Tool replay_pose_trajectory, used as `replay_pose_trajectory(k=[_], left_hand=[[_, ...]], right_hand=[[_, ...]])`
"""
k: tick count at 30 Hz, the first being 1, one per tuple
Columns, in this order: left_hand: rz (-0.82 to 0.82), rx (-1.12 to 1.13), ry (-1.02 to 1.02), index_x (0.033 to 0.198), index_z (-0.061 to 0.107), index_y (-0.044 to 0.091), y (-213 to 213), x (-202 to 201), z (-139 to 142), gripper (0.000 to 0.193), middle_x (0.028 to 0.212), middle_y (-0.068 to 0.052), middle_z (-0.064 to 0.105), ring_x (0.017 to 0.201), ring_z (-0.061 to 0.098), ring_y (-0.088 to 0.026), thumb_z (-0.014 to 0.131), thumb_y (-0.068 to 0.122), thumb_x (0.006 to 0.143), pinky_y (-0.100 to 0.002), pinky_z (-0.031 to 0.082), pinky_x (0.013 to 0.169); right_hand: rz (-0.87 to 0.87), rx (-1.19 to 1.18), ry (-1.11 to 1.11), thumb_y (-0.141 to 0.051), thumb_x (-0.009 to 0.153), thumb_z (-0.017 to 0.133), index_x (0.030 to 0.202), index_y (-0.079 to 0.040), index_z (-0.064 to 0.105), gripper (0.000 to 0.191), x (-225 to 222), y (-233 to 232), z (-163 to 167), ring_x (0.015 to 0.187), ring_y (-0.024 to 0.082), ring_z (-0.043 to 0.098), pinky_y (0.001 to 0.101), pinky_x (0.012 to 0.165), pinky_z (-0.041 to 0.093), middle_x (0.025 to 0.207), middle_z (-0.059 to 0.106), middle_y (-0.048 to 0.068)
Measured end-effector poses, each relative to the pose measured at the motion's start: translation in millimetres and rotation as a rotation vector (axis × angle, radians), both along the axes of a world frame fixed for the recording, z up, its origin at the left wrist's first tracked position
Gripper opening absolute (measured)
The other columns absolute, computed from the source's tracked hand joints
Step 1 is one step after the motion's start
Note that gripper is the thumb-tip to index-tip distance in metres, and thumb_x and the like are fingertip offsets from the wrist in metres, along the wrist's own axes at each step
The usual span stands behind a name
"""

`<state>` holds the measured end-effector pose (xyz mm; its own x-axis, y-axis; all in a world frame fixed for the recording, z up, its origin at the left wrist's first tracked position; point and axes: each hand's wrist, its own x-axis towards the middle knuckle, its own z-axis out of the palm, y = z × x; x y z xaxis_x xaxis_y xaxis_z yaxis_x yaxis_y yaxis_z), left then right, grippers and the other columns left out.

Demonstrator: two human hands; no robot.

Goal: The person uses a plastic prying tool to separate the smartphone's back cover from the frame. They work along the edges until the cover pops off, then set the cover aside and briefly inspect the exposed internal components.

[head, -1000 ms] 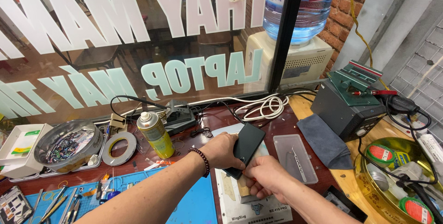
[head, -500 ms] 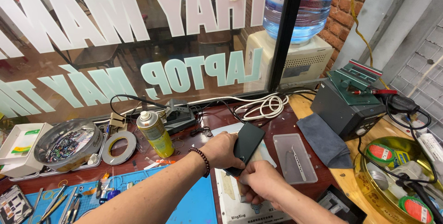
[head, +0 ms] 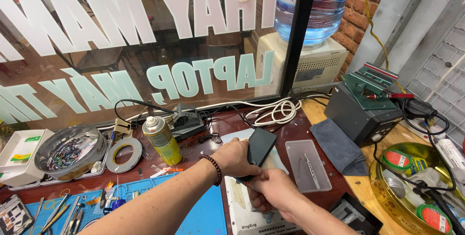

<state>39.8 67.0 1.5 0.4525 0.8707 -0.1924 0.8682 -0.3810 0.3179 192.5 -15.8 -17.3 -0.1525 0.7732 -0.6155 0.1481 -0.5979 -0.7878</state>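
The left hand (head: 236, 157) grips the upper part of a dark phone (head: 260, 149) while the right hand (head: 270, 194) clasps its lower end, holding it tilted above a white plate on the desk (head: 193, 138), with a yellow spray can (head: 162, 139) left and a clear tray (head: 307, 165) right.

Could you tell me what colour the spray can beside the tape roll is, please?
The spray can is yellow with a white cap, seen in the head view.
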Motion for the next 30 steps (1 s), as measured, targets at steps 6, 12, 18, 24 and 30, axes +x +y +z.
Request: replay_pose_trajectory(k=[6, 12, 18, 24, 30], left_hand=[[0.024, 0.002, 0.023, 0.117, 0.065, -0.005, -1, 4, 3, 0.073, 0.114, -0.026, 0.067, 0.101, 0.072, -0.036, 0.08, 0.041, 0.063, -0.039, 0.059, 0.09], [0.064, -0.07, -0.068, 0.118, 0.066, -0.006, 7, -2, 13, 0.074, 0.106, -0.025, 0.075, 0.1, 0.073, -0.031, 0.081, 0.04, 0.062, -0.036, 0.059, 0.09], [0.218, -0.133, -0.328, 0.131, 0.064, -0.001, 11, -29, 33, 0.076, 0.11, -0.02, 0.076, 0.1, 0.075, -0.027, 0.08, 0.035, 0.067, -0.033, 0.059, 0.09], [0.533, -1.09, -1.658, 0.14, 0.054, -0.005, -23, -82, 51, 0.057, 0.126, -0.024, 0.065, 0.098, 0.072, -0.03, 0.053, 0.033, 0.098, -0.041, 0.061, 0.082], [0.382, -1.318, -2.014, 0.142, 0.053, 0.0, -56, -92, 37, 0.056, 0.132, -0.024, 0.064, 0.09, 0.07, -0.029, 0.048, 0.036, 0.099, -0.036, 0.058, 0.073]], right_hand=[[0.007, 0.0, -0.017, -0.024, 0.096, 0.069, 0.095, -0.003, 0.066, 0.022, 3, 2, 0, 0.06, 0.016, 0.067, 0.0297, 0.05, 0.051, 0.073, 0.069, 0.007], [0.011, 0.025, -0.092, -0.02, 0.097, 0.064, 0.101, -0.004, 0.066, 0.017, 15, 17, 2, 0.06, 0.015, 0.066, 0.0285, 0.051, 0.051, 0.078, 0.069, 0.007], [0.013, 0.019, -0.056, -0.016, 0.098, 0.06, 0.104, -0.004, 0.066, 0.016, 25, 17, -4, 0.063, 0.014, 0.067, 0.0272, 0.053, 0.051, 0.079, 0.068, 0.006], [0.009, 0.061, -0.028, -0.017, 0.099, 0.06, 0.109, -0.003, 0.063, 0.018, 26, 9, -2, 0.06, 0.011, 0.061, 0.0261, 0.052, 0.049, 0.077, 0.067, 0.006], [0.018, 0.067, -0.079, -0.023, 0.098, 0.063, 0.113, -0.003, 0.063, 0.024, 25, 8, 4, 0.059, 0.011, 0.06, 0.026, 0.051, 0.048, 0.076, 0.067, 0.006]])
